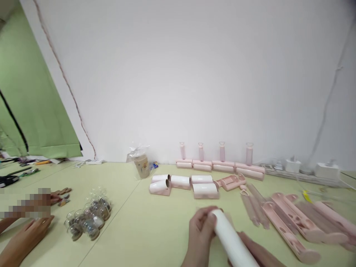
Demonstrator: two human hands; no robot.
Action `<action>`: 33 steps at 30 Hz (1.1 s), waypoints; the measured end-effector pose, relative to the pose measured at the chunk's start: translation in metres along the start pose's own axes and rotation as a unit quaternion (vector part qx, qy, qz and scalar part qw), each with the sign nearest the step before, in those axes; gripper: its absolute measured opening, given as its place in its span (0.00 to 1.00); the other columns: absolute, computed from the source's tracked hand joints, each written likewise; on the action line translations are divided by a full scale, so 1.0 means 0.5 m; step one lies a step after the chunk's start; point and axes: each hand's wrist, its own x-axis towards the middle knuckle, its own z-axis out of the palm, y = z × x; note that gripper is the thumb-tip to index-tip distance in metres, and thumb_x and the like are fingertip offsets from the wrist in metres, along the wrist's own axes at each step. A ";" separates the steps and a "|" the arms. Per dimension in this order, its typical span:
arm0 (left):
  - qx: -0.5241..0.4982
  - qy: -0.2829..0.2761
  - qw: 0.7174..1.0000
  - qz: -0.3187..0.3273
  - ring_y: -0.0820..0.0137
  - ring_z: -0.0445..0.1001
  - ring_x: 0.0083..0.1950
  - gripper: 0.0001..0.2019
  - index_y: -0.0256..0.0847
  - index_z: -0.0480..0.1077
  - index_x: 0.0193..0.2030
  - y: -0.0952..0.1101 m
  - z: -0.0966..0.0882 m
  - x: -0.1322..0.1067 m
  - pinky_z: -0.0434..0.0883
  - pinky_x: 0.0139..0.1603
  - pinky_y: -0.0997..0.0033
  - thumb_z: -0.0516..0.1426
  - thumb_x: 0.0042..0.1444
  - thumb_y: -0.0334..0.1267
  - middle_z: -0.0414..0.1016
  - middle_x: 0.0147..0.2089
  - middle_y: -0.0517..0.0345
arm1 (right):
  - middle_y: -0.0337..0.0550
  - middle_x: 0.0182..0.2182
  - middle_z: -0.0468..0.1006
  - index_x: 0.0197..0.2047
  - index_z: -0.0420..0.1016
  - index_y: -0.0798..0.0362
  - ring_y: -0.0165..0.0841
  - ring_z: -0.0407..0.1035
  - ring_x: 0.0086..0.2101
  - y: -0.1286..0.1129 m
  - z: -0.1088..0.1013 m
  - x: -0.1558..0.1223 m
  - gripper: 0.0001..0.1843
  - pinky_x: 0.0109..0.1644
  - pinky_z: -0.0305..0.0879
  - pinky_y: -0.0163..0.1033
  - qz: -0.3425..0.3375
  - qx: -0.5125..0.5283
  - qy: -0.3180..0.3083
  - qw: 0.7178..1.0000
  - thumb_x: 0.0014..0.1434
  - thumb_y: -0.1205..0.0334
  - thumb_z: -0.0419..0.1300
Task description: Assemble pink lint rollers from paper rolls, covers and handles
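White roll [233, 238] slants over the yellow-green table [125, 222], its far end pinched by the left hand [200, 225]. The right hand [254, 249] is beside it, fingers hidden, so I cannot tell its grip. Pink trays [302, 221] crowd the right; leftward, wide tabletop reaches little clear domes [90, 218]. White wall [194, 74] stands behind.

A plain white wall [189, 78] rises along the far edge of the pale yellow-green tabletop [125, 237]. Toward the left end of that edge hangs a green sheet [41, 100]; beside it a reddish, cord-like line [61, 70] slants down the wall. Even, soft light falls across wall and tabletop.
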 end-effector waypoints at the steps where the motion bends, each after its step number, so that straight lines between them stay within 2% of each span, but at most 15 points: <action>1: -0.052 0.036 0.998 0.010 0.71 0.69 0.35 0.17 0.36 0.71 0.39 0.013 -0.003 0.008 0.66 0.33 0.76 0.59 0.47 0.46 0.73 0.38 0.51 | 0.43 0.27 0.74 0.43 0.70 0.50 0.33 0.69 0.21 -0.018 -0.014 -0.003 0.27 0.17 0.62 0.33 -0.002 -0.025 0.037 0.999 0.46 0.40 0.56; 3: -0.142 0.093 0.985 0.017 0.70 0.70 0.37 0.13 0.36 0.70 0.37 0.035 -0.011 0.021 0.67 0.35 0.76 0.57 0.51 0.44 0.72 0.38 0.52 | 0.47 0.40 0.73 0.52 0.65 0.43 0.41 0.72 0.34 -0.056 -0.033 -0.015 0.29 0.30 0.70 0.39 -0.066 -0.103 0.118 0.985 0.47 0.45 0.59; 4: -0.171 0.109 0.979 0.011 0.71 0.70 0.37 0.11 0.35 0.70 0.36 0.042 -0.015 0.026 0.67 0.35 0.77 0.56 0.52 0.42 0.72 0.37 0.52 | 0.46 0.48 0.69 0.56 0.60 0.40 0.44 0.69 0.42 -0.071 -0.035 -0.024 0.32 0.40 0.69 0.42 -0.117 -0.158 0.148 0.969 0.47 0.48 0.61; 6: -0.217 0.129 0.967 -0.017 0.70 0.71 0.36 0.10 0.34 0.71 0.33 0.043 -0.020 0.032 0.68 0.36 0.76 0.54 0.54 0.39 0.72 0.35 0.51 | 0.41 0.59 0.56 0.61 0.51 0.38 0.47 0.58 0.53 -0.092 -0.020 -0.037 0.40 0.52 0.61 0.46 -0.238 -0.293 0.168 0.910 0.46 0.55 0.64; 8: -0.254 0.130 0.957 -0.050 0.69 0.71 0.37 0.09 0.32 0.71 0.34 0.034 -0.020 0.030 0.69 0.39 0.74 0.54 0.55 0.37 0.73 0.37 0.49 | 0.40 0.61 0.52 0.62 0.47 0.42 0.47 0.52 0.57 -0.096 0.014 -0.039 0.40 0.55 0.58 0.48 -0.364 -0.433 0.148 0.811 0.49 0.59 0.62; 10: -0.278 0.113 0.951 -0.076 0.68 0.72 0.39 0.10 0.29 0.70 0.36 0.022 -0.015 0.025 0.69 0.42 0.73 0.54 0.54 0.36 0.73 0.38 0.46 | 0.42 0.60 0.54 0.63 0.47 0.48 0.44 0.51 0.57 -0.089 0.053 -0.028 0.37 0.56 0.58 0.44 -0.474 -0.550 0.128 0.675 0.53 0.61 0.57; 12: -0.296 0.106 0.944 -0.098 0.68 0.72 0.38 0.10 0.29 0.71 0.35 0.014 -0.009 0.018 0.69 0.42 0.72 0.55 0.54 0.37 0.73 0.36 0.46 | 0.44 0.59 0.59 0.63 0.46 0.55 0.40 0.51 0.58 -0.079 0.080 -0.012 0.36 0.57 0.56 0.40 -0.546 -0.629 0.127 0.539 0.54 0.61 0.55; 14: -0.308 0.121 0.937 -0.116 0.69 0.73 0.35 0.10 0.30 0.71 0.32 0.012 -0.004 0.013 0.70 0.40 0.73 0.55 0.54 0.37 0.73 0.33 0.49 | 0.45 0.56 0.63 0.63 0.48 0.60 0.38 0.49 0.58 -0.074 0.091 0.002 0.35 0.60 0.50 0.38 -0.583 -0.667 0.137 0.442 0.54 0.61 0.54; 15: -0.312 0.127 0.934 -0.123 0.70 0.73 0.34 0.09 0.31 0.70 0.31 0.013 -0.002 0.011 0.70 0.39 0.73 0.55 0.54 0.36 0.73 0.32 0.50 | 0.46 0.55 0.64 0.62 0.49 0.62 0.37 0.47 0.59 -0.074 0.091 0.006 0.35 0.61 0.46 0.38 -0.591 -0.676 0.146 0.415 0.54 0.61 0.54; 19: -0.321 0.136 0.928 -0.135 0.70 0.74 0.34 0.09 0.29 0.70 0.30 0.022 0.007 0.006 0.70 0.38 0.75 0.54 0.54 0.35 0.73 0.31 0.49 | 0.46 0.54 0.66 0.60 0.55 0.62 0.35 0.46 0.59 -0.082 0.077 0.005 0.30 0.63 0.35 0.40 -0.585 -0.691 0.175 0.387 0.55 0.61 0.51; 23: -0.341 0.116 0.923 -0.137 0.70 0.74 0.33 0.09 0.29 0.70 0.31 0.023 0.009 -0.001 0.71 0.37 0.77 0.54 0.55 0.35 0.74 0.31 0.48 | 0.44 0.53 0.69 0.55 0.64 0.60 0.35 0.50 0.58 -0.085 0.073 -0.005 0.22 0.63 0.38 0.41 -0.592 -0.696 0.176 0.368 0.57 0.67 0.48; 25: -0.369 0.065 0.910 -0.181 0.71 0.74 0.33 0.12 0.27 0.70 0.32 0.023 0.006 -0.006 0.71 0.35 0.79 0.54 0.55 0.38 0.74 0.32 0.47 | 0.42 0.48 0.74 0.50 0.69 0.58 0.35 0.55 0.56 -0.085 0.082 -0.012 0.18 0.63 0.42 0.42 -0.617 -0.683 0.176 0.348 0.58 0.68 0.47; 27: -0.396 0.012 0.882 -0.256 0.72 0.74 0.31 0.16 0.25 0.70 0.33 0.028 0.003 -0.009 0.70 0.32 0.82 0.55 0.53 0.43 0.73 0.29 0.47 | 0.38 0.43 0.77 0.46 0.72 0.54 0.34 0.62 0.52 -0.089 0.097 -0.020 0.16 0.62 0.43 0.43 -0.645 -0.677 0.168 0.312 0.60 0.67 0.46; 30: -0.356 -0.009 0.865 -0.353 0.69 0.74 0.29 0.19 0.26 0.69 0.33 0.050 0.005 -0.012 0.71 0.30 0.78 0.56 0.51 0.46 0.72 0.26 0.48 | 0.29 0.39 0.79 0.43 0.74 0.49 0.27 0.69 0.43 -0.102 0.125 -0.033 0.16 0.63 0.40 0.43 -0.664 -0.687 0.131 0.265 0.61 0.70 0.47; 33: -0.285 -0.006 0.874 -0.394 0.65 0.74 0.29 0.18 0.30 0.68 0.35 0.075 0.013 -0.015 0.70 0.26 0.73 0.56 0.50 0.47 0.73 0.27 0.48 | 0.19 0.37 0.79 0.40 0.74 0.42 0.21 0.69 0.40 -0.110 0.144 -0.046 0.18 0.64 0.35 0.40 -0.662 -0.690 0.109 0.271 0.63 0.71 0.46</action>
